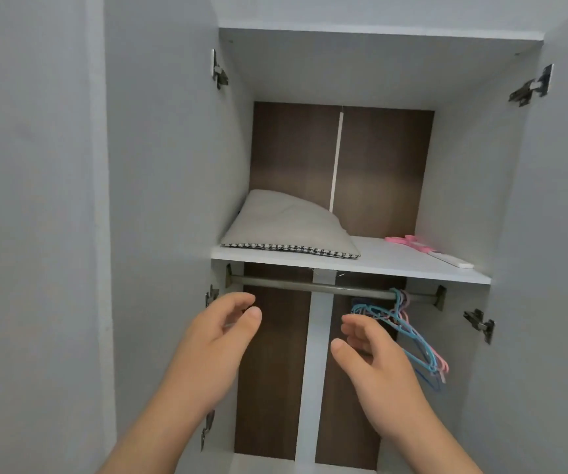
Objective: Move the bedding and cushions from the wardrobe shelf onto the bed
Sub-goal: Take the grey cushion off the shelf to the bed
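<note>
— Where are we?
— Our left hand is loosely spread and holds nothing, just below the shelf. The cushion lies on the shelf's left side, towards the far wall. Our right hand is spread and bare too.
— Risks?
— Reaching up, we could snag the hangers near the right hand, or drag the pink item off the shelf.

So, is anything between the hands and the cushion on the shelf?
Nothing visible. The cushion lies uncovered at the front left of the shelf. The left hand and right hand are open below the shelf edge, in front of the rail; the hangers hang off to the right.
</note>
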